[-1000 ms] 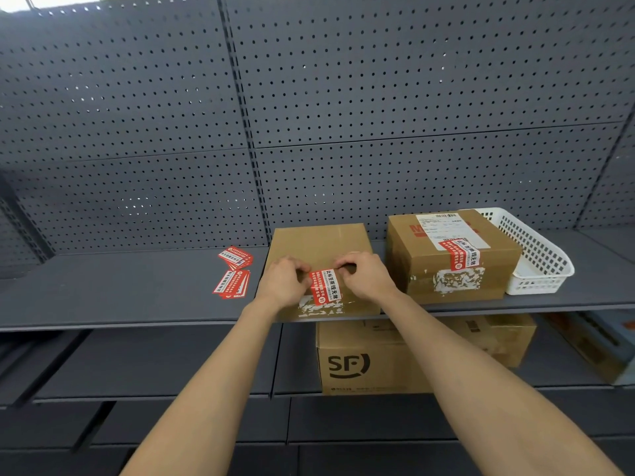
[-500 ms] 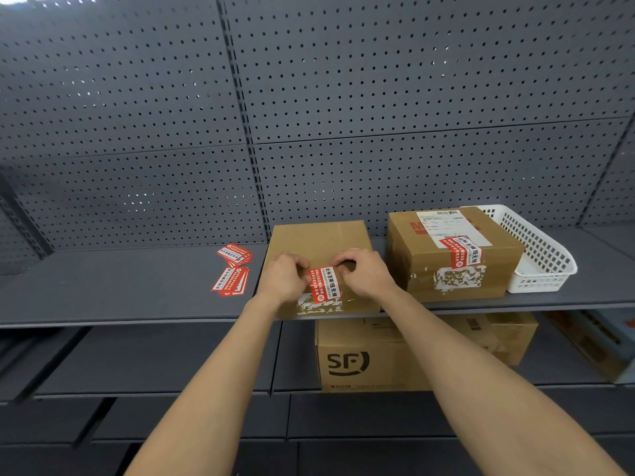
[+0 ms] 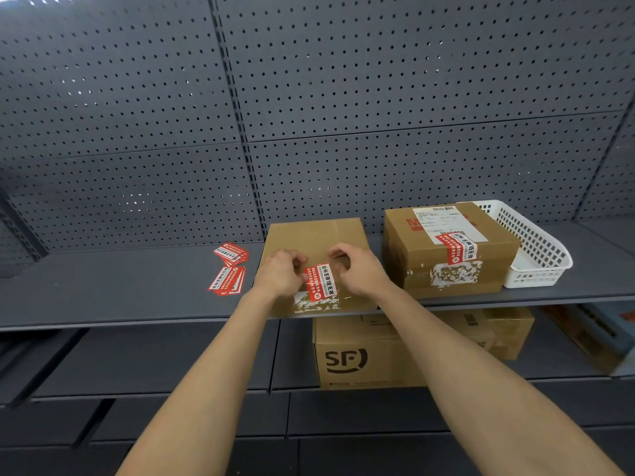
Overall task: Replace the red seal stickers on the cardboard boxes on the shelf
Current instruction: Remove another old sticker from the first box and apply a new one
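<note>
- Head view: grey metal shelf with pegboard back panel behind it.
- Plain cardboard box sits at the near edge of the shelf, centre of the scene.
- Red seal sticker lies over the box's near top edge and runs down onto its front face; white torn-label residue just below it on the front.
- Left hand rests on the box top just left of the sticker, fingers curled, fingertips touching the sticker's left edge; grip or press, cannot tell.
- Right hand is on the box top just right of the sticker, fingers bent and pressing at its upper right corner; not closed around anything.
- Loose pile of red seal stickers lies on the shelf left of the box, apart from it.
- Second cardboard box right of the first, with a white shipping label and its own red sticker on top.
- White plastic basket at the far right, touching the second box.
- SF-printed carton on the lower shelf, below.
</note>
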`<state>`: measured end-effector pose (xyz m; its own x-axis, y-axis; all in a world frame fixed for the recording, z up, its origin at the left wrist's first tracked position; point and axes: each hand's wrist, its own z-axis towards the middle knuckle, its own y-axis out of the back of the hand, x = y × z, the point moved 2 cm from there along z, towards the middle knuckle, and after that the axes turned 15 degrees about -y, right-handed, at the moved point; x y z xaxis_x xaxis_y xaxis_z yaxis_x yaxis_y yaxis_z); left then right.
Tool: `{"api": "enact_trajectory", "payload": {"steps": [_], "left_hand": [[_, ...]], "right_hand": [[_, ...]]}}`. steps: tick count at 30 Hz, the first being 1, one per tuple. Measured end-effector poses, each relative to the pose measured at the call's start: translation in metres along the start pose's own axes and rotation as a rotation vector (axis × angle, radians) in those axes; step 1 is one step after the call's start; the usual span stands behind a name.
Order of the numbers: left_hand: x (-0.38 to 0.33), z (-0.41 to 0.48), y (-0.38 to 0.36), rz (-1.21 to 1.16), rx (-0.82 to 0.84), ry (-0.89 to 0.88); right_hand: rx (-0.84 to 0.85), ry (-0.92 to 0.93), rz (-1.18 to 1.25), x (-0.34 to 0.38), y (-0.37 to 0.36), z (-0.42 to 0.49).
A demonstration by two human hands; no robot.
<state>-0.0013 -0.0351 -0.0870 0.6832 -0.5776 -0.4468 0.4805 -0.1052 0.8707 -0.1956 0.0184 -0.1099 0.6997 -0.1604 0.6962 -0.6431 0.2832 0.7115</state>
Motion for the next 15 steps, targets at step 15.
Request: {"api": "enact_trajectory", "payload": {"steps": [15], "left_hand": [[-0.0049,-0.004,0.003,0.001,-0.002,-0.048]], "right_hand": [[-0.086,-0.049,0.048,0.0044,-0.0067,0.0088]]}}
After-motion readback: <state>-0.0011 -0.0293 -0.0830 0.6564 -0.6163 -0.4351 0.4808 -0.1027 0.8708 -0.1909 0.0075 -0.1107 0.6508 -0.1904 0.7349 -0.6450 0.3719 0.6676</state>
